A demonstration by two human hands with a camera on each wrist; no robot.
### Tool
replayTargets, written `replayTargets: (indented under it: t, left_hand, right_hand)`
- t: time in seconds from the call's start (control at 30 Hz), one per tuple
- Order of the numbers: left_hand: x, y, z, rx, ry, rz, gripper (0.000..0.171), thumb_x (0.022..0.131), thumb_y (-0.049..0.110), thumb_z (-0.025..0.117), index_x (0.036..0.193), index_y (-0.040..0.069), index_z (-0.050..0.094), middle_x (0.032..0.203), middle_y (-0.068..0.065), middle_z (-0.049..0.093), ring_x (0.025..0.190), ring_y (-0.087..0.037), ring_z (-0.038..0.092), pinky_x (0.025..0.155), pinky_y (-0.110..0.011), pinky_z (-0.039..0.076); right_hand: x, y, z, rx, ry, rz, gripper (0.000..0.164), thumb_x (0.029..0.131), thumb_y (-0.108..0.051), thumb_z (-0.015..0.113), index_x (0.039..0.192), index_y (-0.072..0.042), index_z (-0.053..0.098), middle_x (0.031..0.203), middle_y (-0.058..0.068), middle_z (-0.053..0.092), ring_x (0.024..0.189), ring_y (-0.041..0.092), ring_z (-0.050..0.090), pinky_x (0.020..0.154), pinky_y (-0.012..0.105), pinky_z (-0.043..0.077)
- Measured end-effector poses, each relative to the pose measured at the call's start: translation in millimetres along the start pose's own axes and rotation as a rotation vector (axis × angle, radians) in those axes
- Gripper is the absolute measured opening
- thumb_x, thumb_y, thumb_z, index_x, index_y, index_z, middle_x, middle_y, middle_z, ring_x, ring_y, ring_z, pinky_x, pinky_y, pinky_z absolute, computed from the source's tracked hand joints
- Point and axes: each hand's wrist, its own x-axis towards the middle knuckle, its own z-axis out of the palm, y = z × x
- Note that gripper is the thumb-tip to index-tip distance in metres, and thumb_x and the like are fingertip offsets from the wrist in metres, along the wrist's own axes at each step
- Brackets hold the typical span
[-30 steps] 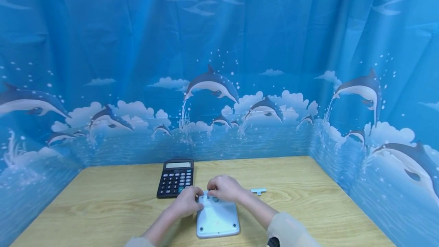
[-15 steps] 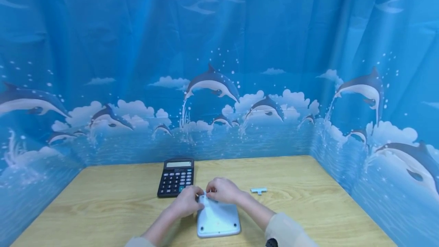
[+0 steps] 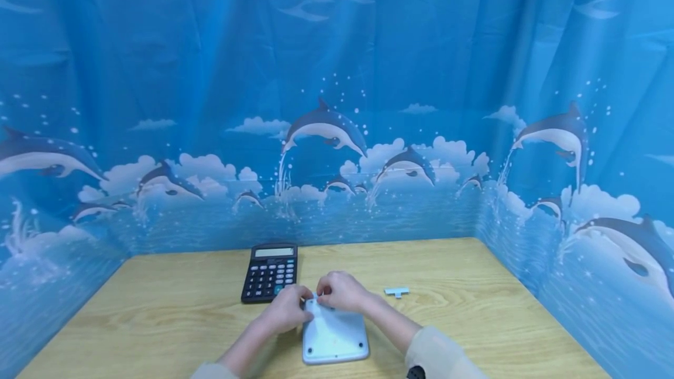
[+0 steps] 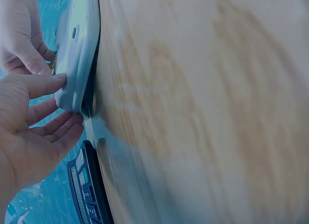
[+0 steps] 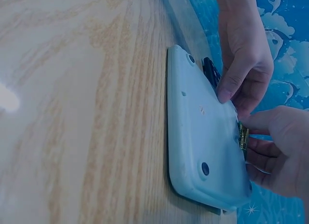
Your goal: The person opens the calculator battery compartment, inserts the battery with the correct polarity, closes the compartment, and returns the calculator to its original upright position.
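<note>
A pale blue-white flat device lies on the table with its underside and dark round feet facing up; its front is hidden. My left hand grips its far left corner, thumb on the upturned back and fingers at the edge, as the left wrist view shows. At the device's far edge, my right hand pinches a small gold-and-black battery between thumb and fingers. How deep the battery sits in the device cannot be made out. A light blue T-shaped cover lies on the table, right of the right hand.
A black calculator lies face up behind the left hand, near the table's back. The wooden table is bordered by a blue curtain with dolphins at the back and sides.
My right hand has shifted slightly left along the device's far edge, and its fingers now cover the slot that showed earlier. The left hand keeps its grip; the device is practically still.
</note>
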Motion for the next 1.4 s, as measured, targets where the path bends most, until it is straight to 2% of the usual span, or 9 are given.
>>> replayTargets:
  t: [0.23, 0.53, 0.7, 1.1, 1.4]
  left_hand:
    - [1.0, 3.0, -0.1, 0.008, -0.011, -0.019, 0.034, 0.070, 0.004, 0.074, 0.102, -0.001, 0.063, 0.096, -0.007, 0.059, 0.083, -0.020, 0.055, 0.074, -0.038, 0.052]
    - [-0.3, 1.8, -1.3, 0.009, -0.014, 0.000, 0.034, 0.070, 0.005, 0.074, 0.101, -0.001, 0.063, 0.096, -0.007, 0.058, 0.083, -0.020, 0.055, 0.075, -0.038, 0.052]
    - [-0.2, 2.7, -1.8, 0.015, -0.016, 0.003, 0.034, 0.069, 0.004, 0.074, 0.101, -0.001, 0.062, 0.094, -0.006, 0.057, 0.082, -0.019, 0.054, 0.074, -0.038, 0.052]
    - [1.7, 6.5, -3.1, 0.055, -0.015, 0.000, 0.032, 0.069, 0.003, 0.074, 0.099, 0.001, 0.062, 0.091, -0.005, 0.057, 0.079, -0.018, 0.054, 0.071, -0.034, 0.052]
    - [2.4, 3.6, -2.0, 0.035, -0.015, 0.004, 0.031, 0.069, 0.004, 0.075, 0.097, 0.002, 0.062, 0.091, -0.005, 0.056, 0.079, -0.018, 0.053, 0.072, -0.034, 0.052]
  right_hand:
    - [1.2, -1.2, -2.3, 0.050, -0.039, 0.031, 0.005, 0.080, -0.012, 0.070, 0.085, -0.013, 0.070, 0.071, -0.010, 0.059, 0.065, 0.003, 0.051, 0.060, 0.017, 0.045]
    - [3.9, 0.0, -2.8, 0.126, -0.062, 0.072, 0.004, 0.079, -0.011, 0.071, 0.083, -0.012, 0.070, 0.072, -0.009, 0.060, 0.066, 0.004, 0.053, 0.062, 0.018, 0.046]
    - [5.0, -0.3, -4.4, 0.133, -0.082, 0.073, 0.004, 0.079, -0.011, 0.071, 0.082, -0.011, 0.069, 0.071, -0.009, 0.059, 0.066, 0.004, 0.053, 0.062, 0.018, 0.046]
    - [5.6, 1.6, -4.5, 0.183, -0.066, 0.093, 0.004, 0.078, -0.009, 0.070, 0.080, -0.011, 0.069, 0.069, -0.009, 0.059, 0.065, 0.006, 0.054, 0.061, 0.019, 0.046]
    - [5.4, 1.0, -4.3, 0.204, -0.072, 0.117, 0.004, 0.077, -0.008, 0.071, 0.079, -0.010, 0.069, 0.068, -0.008, 0.059, 0.064, 0.007, 0.054, 0.060, 0.020, 0.046]
